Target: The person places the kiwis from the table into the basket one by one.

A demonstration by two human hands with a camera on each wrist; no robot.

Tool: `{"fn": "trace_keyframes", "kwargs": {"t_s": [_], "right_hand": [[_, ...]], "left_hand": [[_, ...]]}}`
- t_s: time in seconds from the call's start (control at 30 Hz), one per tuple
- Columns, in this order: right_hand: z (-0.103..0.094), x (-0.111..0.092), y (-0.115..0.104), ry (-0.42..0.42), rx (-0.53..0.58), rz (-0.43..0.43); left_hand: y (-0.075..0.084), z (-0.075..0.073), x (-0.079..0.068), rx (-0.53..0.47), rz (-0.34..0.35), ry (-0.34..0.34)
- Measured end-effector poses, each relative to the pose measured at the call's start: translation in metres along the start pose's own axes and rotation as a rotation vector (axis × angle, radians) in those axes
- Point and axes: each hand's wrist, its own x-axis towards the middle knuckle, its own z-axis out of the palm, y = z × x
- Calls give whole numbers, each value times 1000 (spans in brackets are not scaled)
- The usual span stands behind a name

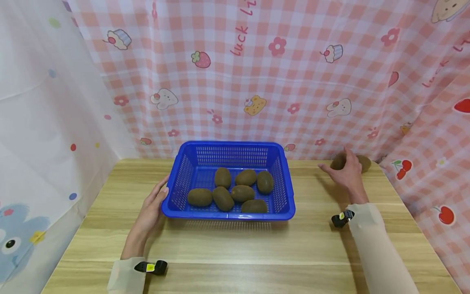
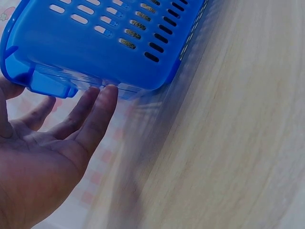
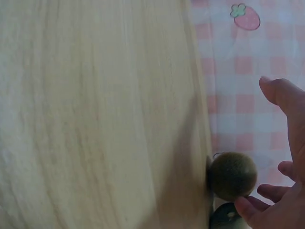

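My left hand (image 1: 149, 210) is at the left end of a blue plastic basket (image 1: 235, 144). In the left wrist view its fairly straight fingers rest against the basket's slotted outer wall (image 2: 95, 57), below the rim. Several brown kiwis (image 1: 222, 178) lie loose on the basket floor. At the back right, my right hand (image 1: 348, 171) reaches over two more kiwis, with thumb and fingers spread apart. In the right wrist view a fingertip meets or nearly meets the nearer kiwi (image 3: 233, 176). The other kiwi (image 3: 228, 217) is partly hidden below it, beside the fingers.
The wooden table (image 1: 227, 253) ends at a pink checked curtain (image 1: 235, 81) just behind the basket and the two kiwis. Similar cloth hangs on the right, and a white printed cloth (image 1: 47, 102) on the left. Bare wood lies between the basket and my right hand.
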Motion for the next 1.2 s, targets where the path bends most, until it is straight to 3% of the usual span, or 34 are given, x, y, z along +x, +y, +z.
{"fn": "trace_keyframes", "kwargs": {"t_s": [0.7, 1.2], "right_hand": [[6, 9, 17, 124, -65, -10], [3, 5, 21, 151, 13, 20]], "left_hand": [[-2, 0, 0, 2, 6, -8], [-1, 0, -1, 22, -10, 4]]}}
